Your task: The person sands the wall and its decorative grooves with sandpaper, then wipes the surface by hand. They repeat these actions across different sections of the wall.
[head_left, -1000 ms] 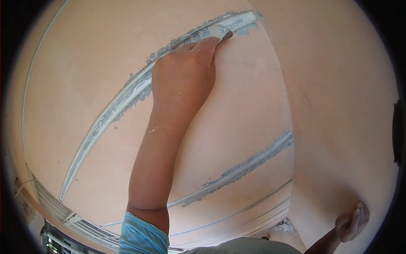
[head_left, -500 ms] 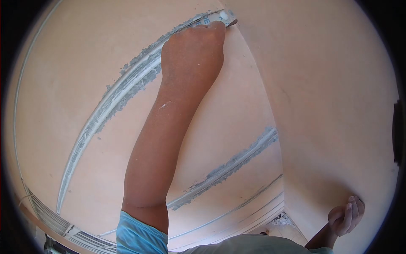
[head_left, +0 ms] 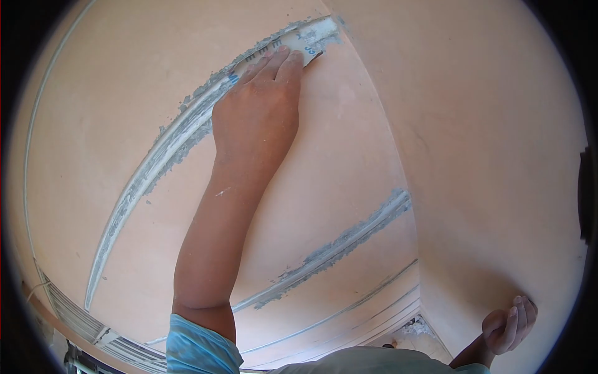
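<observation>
My left hand (head_left: pixel 258 109) is at the upper middle, its fingers pressed together on a piece of pale sandpaper (head_left: pixel 309 47) with printed letters. The paper lies against the wall, over the upper end of a long grey-white plaster strip (head_left: pixel 134 181). The thumb is hidden. At the lower right, my right hand (head_left: pixel 512 324) is beside the adjoining wall, with its fingers curled together and no object visible in it.
A second plaster strip (head_left: pixel 336 249) crosses the pinkish wall (head_left: pixel 336 149) lower down, with thinner lines below it. The wall corner (head_left: pixel 398 153) runs down the right. Slatted panels (head_left: pixel 78 321) show at the lower left.
My left hand has moved down and to the left with the sandpaper, and its fingers have gone from bent under to stretched along the paper. My right hand has hardly moved.
</observation>
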The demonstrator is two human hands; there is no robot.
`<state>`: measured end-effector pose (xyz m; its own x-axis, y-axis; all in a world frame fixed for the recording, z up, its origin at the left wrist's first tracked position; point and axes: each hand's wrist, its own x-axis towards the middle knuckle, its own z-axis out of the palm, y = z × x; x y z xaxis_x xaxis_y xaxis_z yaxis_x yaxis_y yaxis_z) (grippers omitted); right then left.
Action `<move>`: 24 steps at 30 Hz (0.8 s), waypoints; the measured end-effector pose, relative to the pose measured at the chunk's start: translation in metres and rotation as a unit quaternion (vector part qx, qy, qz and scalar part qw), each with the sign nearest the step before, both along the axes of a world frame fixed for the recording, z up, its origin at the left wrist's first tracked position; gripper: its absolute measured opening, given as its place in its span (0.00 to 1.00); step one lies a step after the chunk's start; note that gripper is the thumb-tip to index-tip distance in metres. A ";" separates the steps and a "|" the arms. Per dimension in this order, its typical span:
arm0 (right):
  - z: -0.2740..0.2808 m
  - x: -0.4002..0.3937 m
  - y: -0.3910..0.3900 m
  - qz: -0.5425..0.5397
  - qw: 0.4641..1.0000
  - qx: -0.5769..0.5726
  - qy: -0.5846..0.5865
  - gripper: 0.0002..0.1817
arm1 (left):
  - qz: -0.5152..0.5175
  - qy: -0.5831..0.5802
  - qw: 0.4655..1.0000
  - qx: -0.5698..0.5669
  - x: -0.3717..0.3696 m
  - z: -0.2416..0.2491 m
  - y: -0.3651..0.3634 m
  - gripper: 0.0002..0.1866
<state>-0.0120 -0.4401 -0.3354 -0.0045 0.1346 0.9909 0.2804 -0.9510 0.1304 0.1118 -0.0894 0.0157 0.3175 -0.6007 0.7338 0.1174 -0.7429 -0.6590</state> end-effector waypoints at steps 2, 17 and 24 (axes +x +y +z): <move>0.000 0.001 -0.002 0.009 1.000 -0.007 -0.003 0.20 | -0.005 -0.007 1.000 0.011 -0.014 0.001 0.019 0.15; 0.004 0.008 -0.001 0.000 1.000 -0.004 -0.020 0.15 | -0.028 -0.044 0.998 0.033 0.022 -0.005 -0.011 0.14; 0.054 0.034 0.016 0.040 0.977 -0.010 -0.207 0.12 | 0.066 -0.023 0.997 -0.031 -0.082 -0.005 0.063 0.15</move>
<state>0.0223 -0.4245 -0.2815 -0.4160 0.1368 0.8990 0.2738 -0.9239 0.2673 0.0299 -0.0263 0.0105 0.3560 -0.5082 0.7842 0.2470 -0.7582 -0.6034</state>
